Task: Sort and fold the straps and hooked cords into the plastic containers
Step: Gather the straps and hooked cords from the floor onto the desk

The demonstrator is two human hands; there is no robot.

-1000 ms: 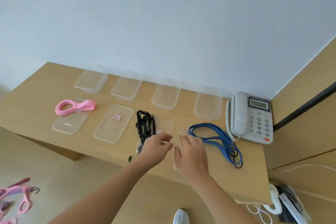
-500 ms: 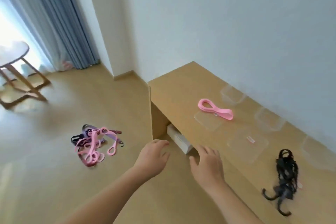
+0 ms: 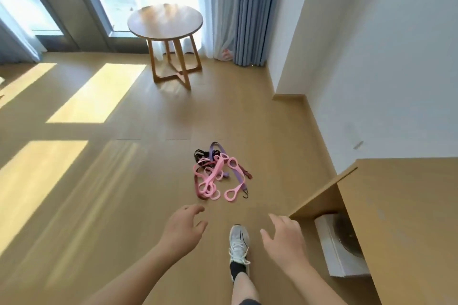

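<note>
A tangled pile of straps and hooked cords [image 3: 218,173] lies on the wooden floor: pink looped straps, a purple strap, a dark red one and black cords with hooks. My left hand [image 3: 184,229] hovers above the floor just short of the pile, fingers loosely spread, holding nothing. My right hand [image 3: 283,240] hangs to the right at the same height, also empty with relaxed fingers. The plastic containers are out of view.
The wooden desk's left end [image 3: 396,205] stands at the right, with a white box [image 3: 339,250] on the shelf under it. My white shoe [image 3: 238,242] is on the floor between my hands. A round wooden side table [image 3: 165,22] stands by the window and curtain [image 3: 247,10].
The view has swung left from the desk with its containers down to the floor. Both empty hands left the desk edge and now reach toward the strap pile, which is much closer.
</note>
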